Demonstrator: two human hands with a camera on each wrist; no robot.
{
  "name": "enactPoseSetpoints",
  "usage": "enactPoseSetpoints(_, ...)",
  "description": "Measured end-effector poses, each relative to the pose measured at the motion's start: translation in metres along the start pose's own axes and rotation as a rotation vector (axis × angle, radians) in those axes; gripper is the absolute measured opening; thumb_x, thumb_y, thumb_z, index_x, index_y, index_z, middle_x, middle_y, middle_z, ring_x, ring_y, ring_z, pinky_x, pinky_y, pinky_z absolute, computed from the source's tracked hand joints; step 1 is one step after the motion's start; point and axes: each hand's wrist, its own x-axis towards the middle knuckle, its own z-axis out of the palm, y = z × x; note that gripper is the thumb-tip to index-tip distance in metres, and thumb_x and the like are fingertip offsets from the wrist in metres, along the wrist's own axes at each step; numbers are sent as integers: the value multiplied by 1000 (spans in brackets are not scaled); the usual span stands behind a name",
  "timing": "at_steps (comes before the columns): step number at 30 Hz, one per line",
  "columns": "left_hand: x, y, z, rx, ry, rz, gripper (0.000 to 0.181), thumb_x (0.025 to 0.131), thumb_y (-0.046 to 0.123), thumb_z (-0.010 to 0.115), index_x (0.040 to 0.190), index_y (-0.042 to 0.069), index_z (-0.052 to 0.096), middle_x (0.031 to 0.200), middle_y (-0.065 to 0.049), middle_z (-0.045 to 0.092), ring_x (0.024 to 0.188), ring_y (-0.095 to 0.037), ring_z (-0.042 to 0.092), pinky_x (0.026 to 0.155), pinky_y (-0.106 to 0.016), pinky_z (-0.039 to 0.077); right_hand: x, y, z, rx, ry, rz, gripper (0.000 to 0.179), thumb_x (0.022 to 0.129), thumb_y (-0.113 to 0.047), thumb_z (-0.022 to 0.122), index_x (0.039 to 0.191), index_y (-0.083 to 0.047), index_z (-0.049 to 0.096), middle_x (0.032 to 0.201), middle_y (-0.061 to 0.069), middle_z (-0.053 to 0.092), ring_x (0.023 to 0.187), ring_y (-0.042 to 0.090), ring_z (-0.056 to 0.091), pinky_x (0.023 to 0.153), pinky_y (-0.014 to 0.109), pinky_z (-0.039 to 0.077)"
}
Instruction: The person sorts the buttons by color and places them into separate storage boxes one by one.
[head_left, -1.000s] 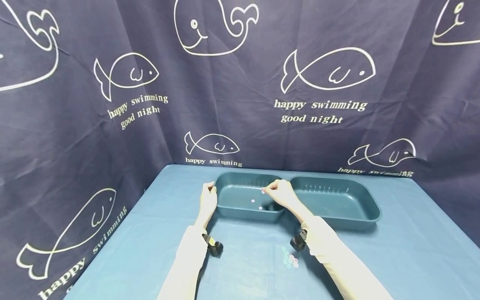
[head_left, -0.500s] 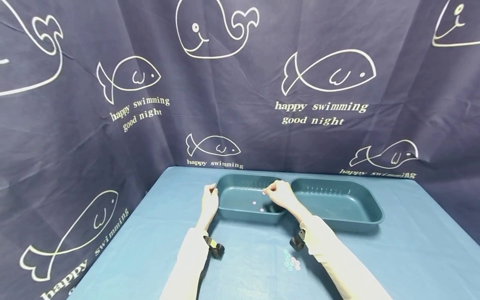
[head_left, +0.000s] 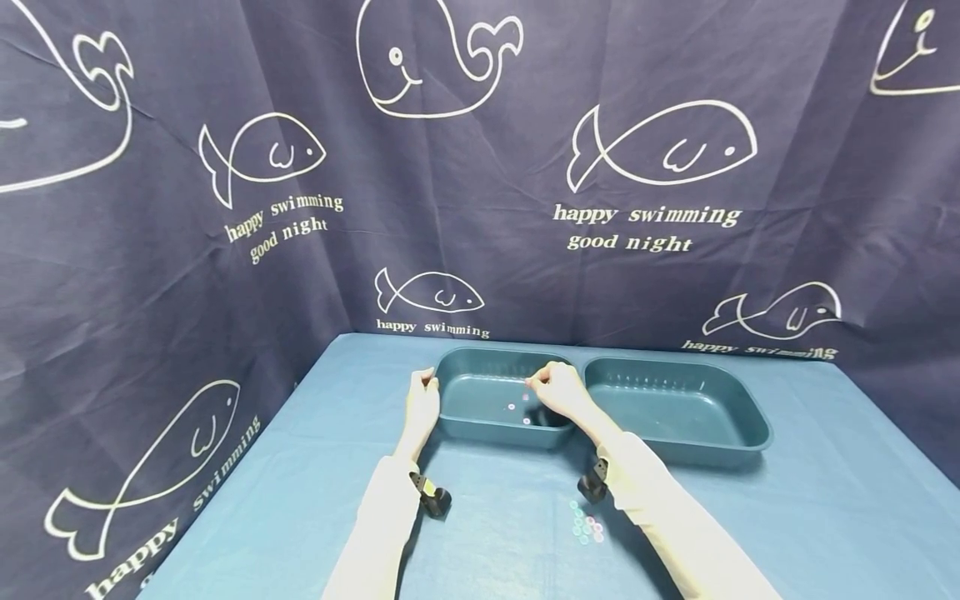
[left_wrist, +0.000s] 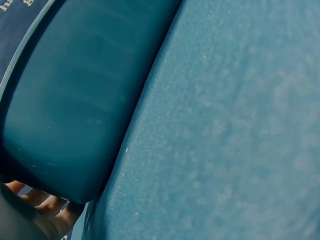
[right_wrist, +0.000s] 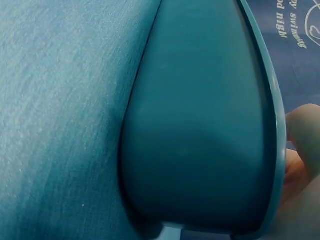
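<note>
**A small, round, pink plastic-looking ring (head_left: 526,397) is showing below the fingertips of the bare right hand (head_left: 562,392)**

Compared with half a second ago, a ring is now sitting apart from those fingertips, and three are showing within the teal, round-cornered left tray (head_left: 487,429), counting two other small pink rings (head_left: 512,407) lying on its floor. Whether the newest one is falling or already resting is not showing; it is probably being let go into the tray. The right hand's thumb and finger are pinching close together over the tray, but whether they are holding anything more is impossible to tell. The bare left hand (head_left: 423,408) is gripping the tray's left end.

The left tray is standing near the far edge of the blue, cloth-covered table (head_left: 495,550), toward its far-left corner; a matching teal right tray (head_left: 705,454) is standing just beside it, toward the far-right corner. A navy, fish-print fabric curtain (head_left: 517,242) is rising close behind the far edge, leaving little room there. More room is lying in front of the trays, where a loose cluster of green and pink rings (head_left: 587,529) is resting near the cream right sleeve (head_left: 675,525), so low forearm moves are risking a brush against it.
</note>
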Motion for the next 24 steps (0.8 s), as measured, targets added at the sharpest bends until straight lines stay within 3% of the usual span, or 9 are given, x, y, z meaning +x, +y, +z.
enactPoseSetpoints(21, -1, 2, 0, 3, -1, 0, 23, 95, 2, 43, 115, -6, 48, 114, -27, 56, 110, -40, 52, 96, -49, 39, -6, 1, -5, 34, 39, -1, 14, 80, -17, 66, 82, -7, 76, 83, 9, 70, 76, 19, 61, 69, 31, 47)
enactPoseSetpoints(24, 2, -7, 1, -22, 8, 30, 23, 95, 6, 43, 114, -5, 49, 113, -26, 57, 110, -39, 53, 96, -49, 40, -7, -1, -8, 46, 50, -20, 14, 79, -17, 68, 82, -7, 76, 82, 8, 69, 76, 18, 61, 68, 29, 47)
